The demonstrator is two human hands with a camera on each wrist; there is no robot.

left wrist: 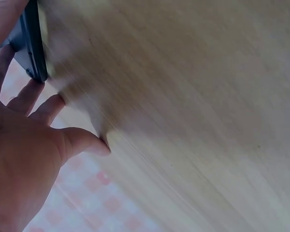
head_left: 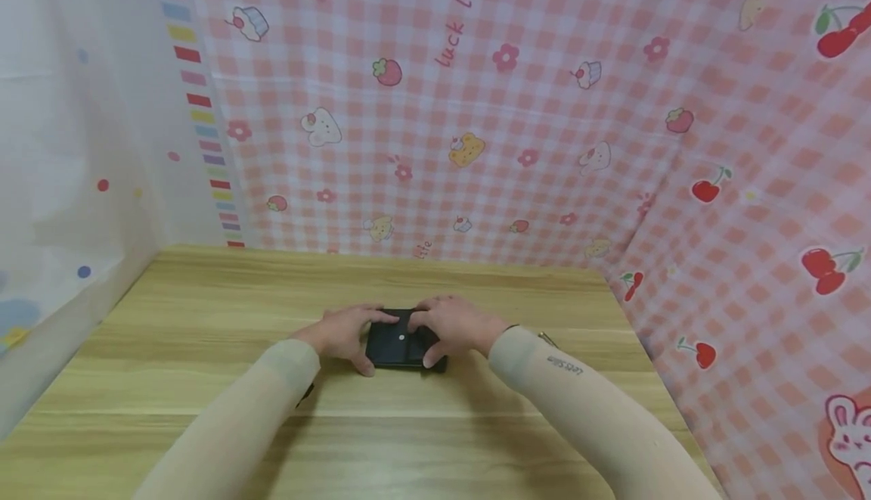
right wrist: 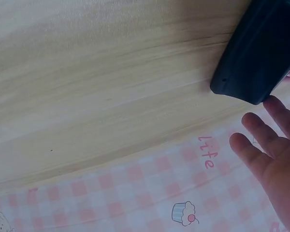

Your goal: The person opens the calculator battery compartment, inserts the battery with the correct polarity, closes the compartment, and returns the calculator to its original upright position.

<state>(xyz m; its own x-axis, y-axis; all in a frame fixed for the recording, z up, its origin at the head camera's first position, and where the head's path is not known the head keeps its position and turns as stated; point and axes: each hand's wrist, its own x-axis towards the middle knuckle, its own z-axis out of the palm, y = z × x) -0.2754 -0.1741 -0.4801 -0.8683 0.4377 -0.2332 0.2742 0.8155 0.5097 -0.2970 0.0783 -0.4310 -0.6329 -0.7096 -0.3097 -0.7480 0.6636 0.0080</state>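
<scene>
A flat black wallet (head_left: 388, 352) with a small pale round stud lies between both hands near the middle of the wooden table. My left hand (head_left: 343, 333) holds its left side, thumb at the near edge and fingers by the far edge. On the right side my right hand (head_left: 457, 324) grips it, thumb near the front and a bent index finger on its upper face. In the left wrist view the wallet's dark edge (left wrist: 35, 43) shows at the top left. Its dark side (right wrist: 261, 53) fills the right wrist view's upper right corner. Whether it touches the table I cannot tell.
A small brass-coloured item (head_left: 547, 340) lies on the table (head_left: 381, 447), partly behind the right forearm. A dark piece (head_left: 305, 395) shows beside the left forearm, too small to identify. Pink checked cloth (head_left: 422, 107) hangs behind and to the right, whitish cloth (head_left: 61, 129) on the left.
</scene>
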